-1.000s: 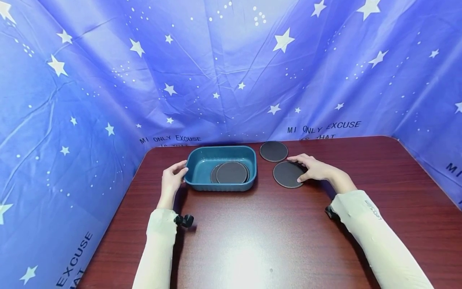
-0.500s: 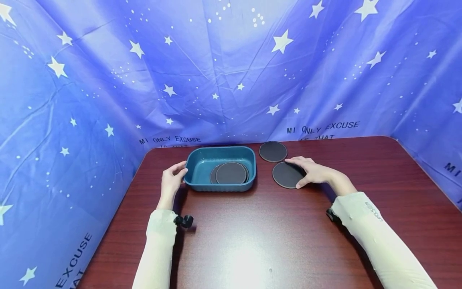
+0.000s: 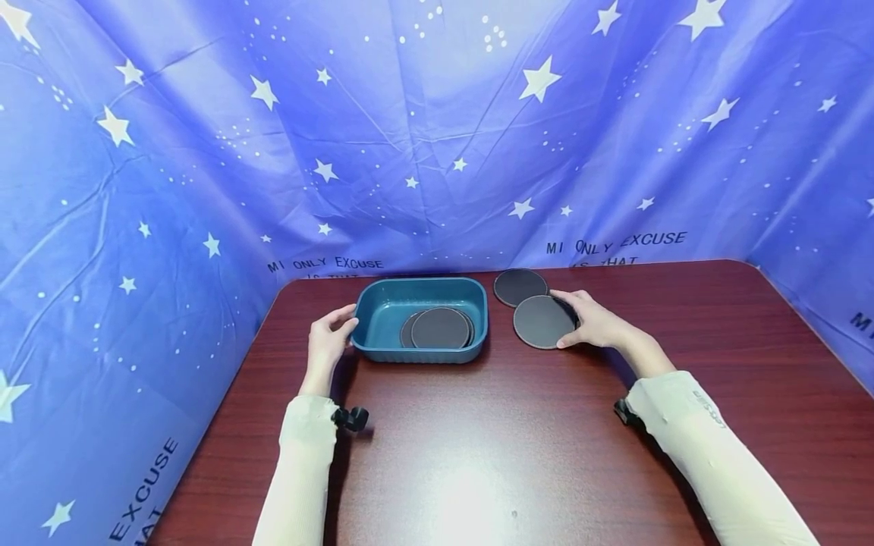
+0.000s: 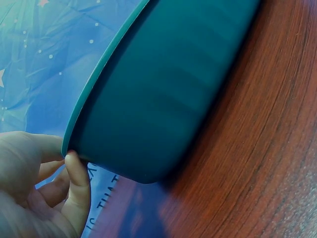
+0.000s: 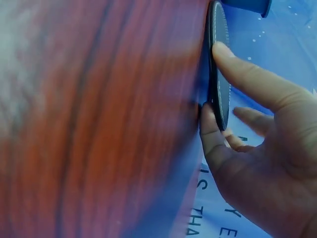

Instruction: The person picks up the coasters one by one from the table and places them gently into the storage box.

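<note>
My right hand grips the edge of a round, dark coaster, with thumb and fingers on its right side. In the right wrist view this coaster stands edge-on, with pale stitching round its border. It overlaps a second dark coaster lying behind it on the table. At the left, my left hand pinches the rim of a teal rectangular basin. The left wrist view has thumb and fingers right at the corner of the basin's rim. Inside the basin, dark coasters lie overlapping toward its right side.
The reddish-brown wooden table stretches in front of both arms, with a bright glare near its front. A blue star-printed cloth hangs behind and beside the table. Each wrist carries a small black camera mount.
My right fingers have closed in on the front coaster, which has lifted and shifted slightly up and left, so it now overlaps the rear one. My left hand and the basin have stayed in place.
</note>
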Available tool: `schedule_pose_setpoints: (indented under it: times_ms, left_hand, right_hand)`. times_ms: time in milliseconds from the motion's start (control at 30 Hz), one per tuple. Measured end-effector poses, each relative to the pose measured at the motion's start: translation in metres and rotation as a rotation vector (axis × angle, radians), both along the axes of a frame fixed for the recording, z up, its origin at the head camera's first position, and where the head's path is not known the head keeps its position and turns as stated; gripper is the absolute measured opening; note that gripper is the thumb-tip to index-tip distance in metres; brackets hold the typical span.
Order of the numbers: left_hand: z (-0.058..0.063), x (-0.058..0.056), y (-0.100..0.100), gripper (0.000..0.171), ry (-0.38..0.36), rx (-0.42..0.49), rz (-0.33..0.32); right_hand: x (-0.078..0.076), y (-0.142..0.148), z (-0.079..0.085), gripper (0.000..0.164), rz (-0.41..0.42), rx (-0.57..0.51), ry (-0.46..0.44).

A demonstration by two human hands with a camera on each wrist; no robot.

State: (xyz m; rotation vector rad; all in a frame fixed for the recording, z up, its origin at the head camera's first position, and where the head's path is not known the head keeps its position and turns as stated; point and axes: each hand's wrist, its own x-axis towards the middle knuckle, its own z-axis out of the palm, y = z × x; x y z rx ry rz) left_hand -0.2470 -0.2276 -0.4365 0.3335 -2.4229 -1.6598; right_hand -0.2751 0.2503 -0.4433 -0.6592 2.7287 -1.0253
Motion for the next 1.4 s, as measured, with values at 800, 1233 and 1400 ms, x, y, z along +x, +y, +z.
schedule_pose_setpoints:
  times_ms: [800, 1233, 1400]
  left_hand:
    - [-0.002, -0.001, -0.001, 0.034, 0.000, 0.002, -0.002]
    - [0.000, -0.001, -0.001, 0.035, -0.010, 0.001, 0.002]
    - [-0.001, -0.001, -0.001, 0.035, -0.019, 0.012, 0.000]
  right_hand:
    - [0.003, 0.016, 0.004, 0.056, -0.116, -0.492, -0.309]
    - [0.005, 0.015, 0.006, 0.057, -0.162, -0.611, -0.354]
    - [0.005, 0.013, 0.011, 0.053, -0.183, -0.654, -0.363]
